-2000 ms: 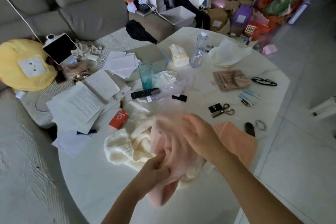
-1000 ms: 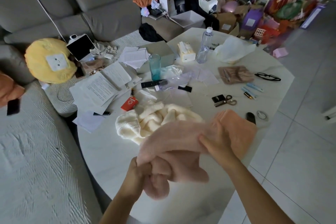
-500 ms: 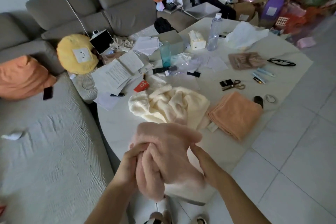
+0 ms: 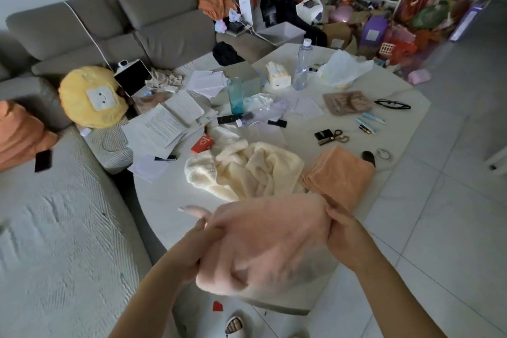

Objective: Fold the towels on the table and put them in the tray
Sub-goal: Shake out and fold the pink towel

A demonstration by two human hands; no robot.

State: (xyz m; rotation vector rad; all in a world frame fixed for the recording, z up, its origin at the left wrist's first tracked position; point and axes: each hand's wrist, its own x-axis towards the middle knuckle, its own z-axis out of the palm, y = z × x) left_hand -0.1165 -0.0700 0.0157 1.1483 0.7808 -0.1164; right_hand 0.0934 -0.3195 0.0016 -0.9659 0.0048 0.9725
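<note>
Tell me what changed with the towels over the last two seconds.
The pink towel was lifted off the cream towel and pulled toward the person; left hand and right hand now stretch it wide. The cream towel and folded orange towel stayed put.

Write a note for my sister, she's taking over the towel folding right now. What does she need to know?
Left hand: grips one edge of the pink towel.
Right hand: grips the opposite edge; the towel is stretched between both hands, above the near edge of the table.
Orange towel: folded, lying on the table to the right.
Cream towel: crumpled in a heap mid-table.
Done: only the orange towel looks folded.
Left: fold the pink one, then the cream one, then put all three in the tray, which I cannot pick out for sure in this view.
</note>
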